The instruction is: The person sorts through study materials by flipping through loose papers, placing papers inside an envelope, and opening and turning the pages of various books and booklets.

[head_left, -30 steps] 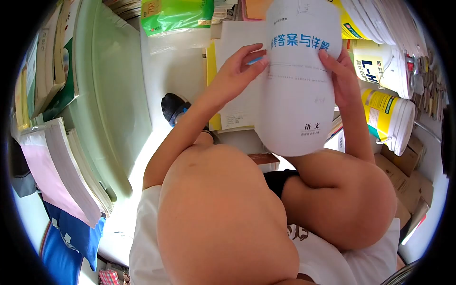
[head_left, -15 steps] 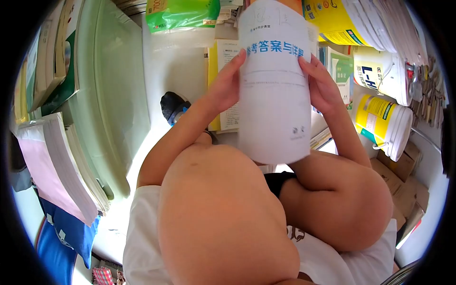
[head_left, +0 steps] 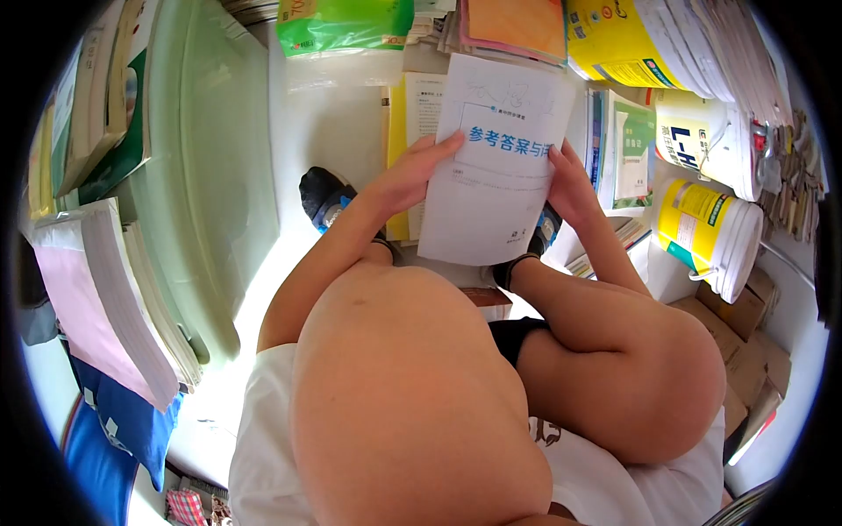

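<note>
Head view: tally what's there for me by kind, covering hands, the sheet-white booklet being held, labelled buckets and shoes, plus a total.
Hands: 2 (left hand, right hand)
Held white booklet: 1
Buckets: 3 (upper yellow bucket, middle white bucket, lower yellow bucket)
Shoes: 2 (left-side shoe, shoe beside the booklet)
Total: 8

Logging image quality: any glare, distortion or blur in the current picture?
Head view: fisheye bending, black corners; same view, glare whitens the strip beside the pale green panel; same view, on the white booklet, the large blue title looks sharp, fine print too small to judge.
</note>
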A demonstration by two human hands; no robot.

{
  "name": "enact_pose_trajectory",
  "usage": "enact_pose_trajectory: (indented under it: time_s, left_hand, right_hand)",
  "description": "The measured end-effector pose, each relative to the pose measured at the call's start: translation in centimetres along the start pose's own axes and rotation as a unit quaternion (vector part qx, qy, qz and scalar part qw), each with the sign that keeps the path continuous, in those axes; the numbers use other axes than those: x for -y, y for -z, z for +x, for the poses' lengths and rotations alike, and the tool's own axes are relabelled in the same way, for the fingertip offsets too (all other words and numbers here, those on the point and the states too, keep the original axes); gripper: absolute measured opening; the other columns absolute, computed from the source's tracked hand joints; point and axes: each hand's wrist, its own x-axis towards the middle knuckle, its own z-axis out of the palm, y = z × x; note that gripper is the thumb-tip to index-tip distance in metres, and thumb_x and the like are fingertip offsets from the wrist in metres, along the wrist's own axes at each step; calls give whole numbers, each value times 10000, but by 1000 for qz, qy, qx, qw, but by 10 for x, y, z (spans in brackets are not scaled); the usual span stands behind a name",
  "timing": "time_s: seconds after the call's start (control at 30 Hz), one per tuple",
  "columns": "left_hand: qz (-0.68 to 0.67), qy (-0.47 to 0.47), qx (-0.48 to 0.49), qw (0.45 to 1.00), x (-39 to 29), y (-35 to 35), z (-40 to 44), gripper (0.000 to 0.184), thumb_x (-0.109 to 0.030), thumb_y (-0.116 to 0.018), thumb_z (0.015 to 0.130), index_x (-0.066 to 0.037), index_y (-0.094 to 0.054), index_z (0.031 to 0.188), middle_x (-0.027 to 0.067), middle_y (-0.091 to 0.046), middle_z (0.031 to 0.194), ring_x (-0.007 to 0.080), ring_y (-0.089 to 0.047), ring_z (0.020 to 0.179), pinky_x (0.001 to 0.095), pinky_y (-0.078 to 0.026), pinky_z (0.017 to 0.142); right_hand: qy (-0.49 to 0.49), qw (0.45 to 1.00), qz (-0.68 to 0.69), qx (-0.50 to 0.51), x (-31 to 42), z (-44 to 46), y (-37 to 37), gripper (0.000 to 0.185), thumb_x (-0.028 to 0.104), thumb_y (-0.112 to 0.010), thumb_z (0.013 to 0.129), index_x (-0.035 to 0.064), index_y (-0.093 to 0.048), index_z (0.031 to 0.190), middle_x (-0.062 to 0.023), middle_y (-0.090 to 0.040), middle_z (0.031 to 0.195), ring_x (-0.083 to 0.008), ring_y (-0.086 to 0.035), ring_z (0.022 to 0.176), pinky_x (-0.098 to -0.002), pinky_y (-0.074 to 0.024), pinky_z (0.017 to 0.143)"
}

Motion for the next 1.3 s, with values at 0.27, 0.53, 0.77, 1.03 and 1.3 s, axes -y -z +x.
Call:
enact_pose_trajectory:
  time_s: [0.27,0.53,0.77,1.03,1.3]
  left_hand:
    - [629,-148,-264,717,13,37,0,446,-232,-623,1000,9,-514,1360,162,-603,1310,240,-611,1149,376,-495,985]
    - [397,-148,-343,838,17,35,-8,473,-114,-654,938,31,-498,1361,190,-597,1302,277,-615,1161,388,-516,963]
    - [483,-52,-255,836,23,47,14,467,-183,-615,973,6,-470,1375,209,-666,1172,324,-665,1063,404,-523,949]
    - [492,-187,-173,833,35,34,7,492,-191,-556,1026,-8,-419,1462,237,-654,1236,381,-645,1103,417,-491,979]
    - [436,-215,-171,857,-39,-18,-57,443,-180,-583,1040,68,-475,1391,171,-700,1118,235,-673,995,346,-528,915]
  right_hand:
    - [15,971,-216,-100,-2,-5,10,404,111,-666,980,8,-532,1347,-122,-711,1107,-203,-685,1044,-328,-550,912]
    - [58,917,-368,-146,-26,24,38,294,73,-639,973,-28,-588,1244,-131,-702,1090,-187,-651,978,-339,-533,879]
    - [43,945,-295,-137,-31,29,47,293,80,-631,976,-44,-586,1237,-156,-687,1128,-220,-653,992,-352,-530,890]
    - [44,965,-194,-173,-30,25,64,362,109,-637,987,11,-544,1324,-141,-690,1143,-209,-669,1027,-341,-542,911]
    - [158,975,-80,-134,4,40,130,373,46,-645,983,56,-537,1340,-88,-675,1215,-189,-647,1131,-315,-510,1006]
